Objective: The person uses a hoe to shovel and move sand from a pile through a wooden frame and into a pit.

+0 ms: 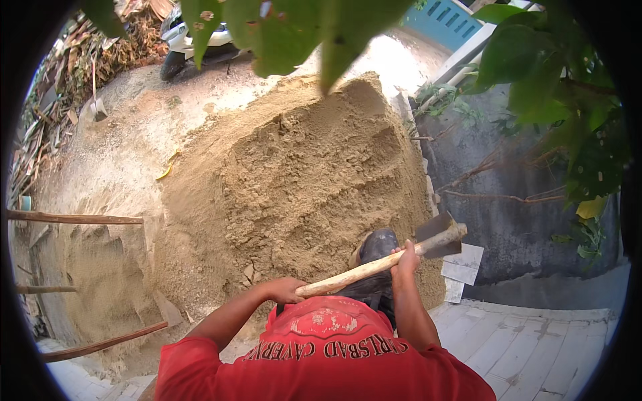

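Both my hands are wrapped round the pale wooden handle of a hoe [361, 271], which lies across the front of my body. My left hand [284, 291] grips the handle's end near my waist. Further up, my right hand [406, 259] closes round it just below the dark metal blade [436, 232], which points to the right. In front of me rises a large heap of brown sand [314, 174], its near face rough and dug into. One dark-clad knee [378, 244] shows at the heap's near edge, under the handle.
A dark concrete wall [521, 194] with leafy branches stands at the right. White tiles [528, 347] cover the near right floor. Wooden poles [73, 218] jut in from the left. A shovel [98, 107] and a motorbike [177, 43] stand at the back. Green leaves [281, 40] hang overhead.
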{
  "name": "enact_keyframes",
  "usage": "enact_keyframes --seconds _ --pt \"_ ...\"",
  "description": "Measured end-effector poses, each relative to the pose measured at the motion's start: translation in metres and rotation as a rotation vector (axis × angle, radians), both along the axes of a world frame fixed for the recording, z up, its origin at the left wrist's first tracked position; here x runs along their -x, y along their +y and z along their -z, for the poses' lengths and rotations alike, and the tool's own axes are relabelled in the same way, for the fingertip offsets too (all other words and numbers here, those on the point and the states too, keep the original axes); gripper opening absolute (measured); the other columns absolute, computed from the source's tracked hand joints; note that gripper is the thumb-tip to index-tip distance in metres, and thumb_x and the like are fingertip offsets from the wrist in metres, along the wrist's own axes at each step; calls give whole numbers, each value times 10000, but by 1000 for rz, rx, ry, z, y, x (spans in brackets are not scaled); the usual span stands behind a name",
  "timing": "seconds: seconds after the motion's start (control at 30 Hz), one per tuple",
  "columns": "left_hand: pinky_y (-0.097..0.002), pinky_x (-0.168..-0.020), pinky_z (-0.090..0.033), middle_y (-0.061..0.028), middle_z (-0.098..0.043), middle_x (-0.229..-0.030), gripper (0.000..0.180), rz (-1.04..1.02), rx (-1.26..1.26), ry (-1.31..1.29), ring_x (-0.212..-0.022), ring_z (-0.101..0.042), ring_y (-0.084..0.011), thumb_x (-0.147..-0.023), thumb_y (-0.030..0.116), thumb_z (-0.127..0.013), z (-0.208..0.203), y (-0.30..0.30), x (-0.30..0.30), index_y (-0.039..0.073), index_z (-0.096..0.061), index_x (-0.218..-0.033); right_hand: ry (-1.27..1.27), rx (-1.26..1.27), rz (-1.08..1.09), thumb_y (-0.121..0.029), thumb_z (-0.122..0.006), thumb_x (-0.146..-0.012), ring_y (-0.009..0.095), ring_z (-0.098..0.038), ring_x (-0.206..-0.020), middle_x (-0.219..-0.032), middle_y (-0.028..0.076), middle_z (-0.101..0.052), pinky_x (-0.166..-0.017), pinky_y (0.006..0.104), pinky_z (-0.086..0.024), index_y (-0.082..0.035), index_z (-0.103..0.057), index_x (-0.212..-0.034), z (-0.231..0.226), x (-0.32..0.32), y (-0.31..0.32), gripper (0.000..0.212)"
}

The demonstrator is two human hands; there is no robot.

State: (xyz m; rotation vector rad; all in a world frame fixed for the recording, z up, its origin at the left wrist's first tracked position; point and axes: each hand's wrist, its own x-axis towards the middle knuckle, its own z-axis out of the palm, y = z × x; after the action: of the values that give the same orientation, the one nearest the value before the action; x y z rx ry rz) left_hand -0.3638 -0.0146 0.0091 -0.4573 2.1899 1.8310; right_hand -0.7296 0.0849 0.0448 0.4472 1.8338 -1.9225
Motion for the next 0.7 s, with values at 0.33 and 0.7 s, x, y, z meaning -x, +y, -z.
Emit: enact_keyframes --seconds 0.33,0.7 --pt "-448 -740 -528 -183 -706 -873 383 -431 72 100 -809 -694 -371 -790 399 -752 -8 -83 286 83 -671 -991 573 490 -430 -159 -608 -981 130 -553 -640 -812 47 -517 -570 304 -535 -60 -435 -1158 -149 176 -210 266" --pt "-431 -758 -519 -177 -710 -900 384 -778 113 -39 -843 -689 -307 -789 351 -778 93 -391 646 57 -663 -1010 534 108 -569 -183 -548 -1008 133 -542 -517 -740 58 -538 -431 292 -503 16 -415 -1069 65 460 -549 247"
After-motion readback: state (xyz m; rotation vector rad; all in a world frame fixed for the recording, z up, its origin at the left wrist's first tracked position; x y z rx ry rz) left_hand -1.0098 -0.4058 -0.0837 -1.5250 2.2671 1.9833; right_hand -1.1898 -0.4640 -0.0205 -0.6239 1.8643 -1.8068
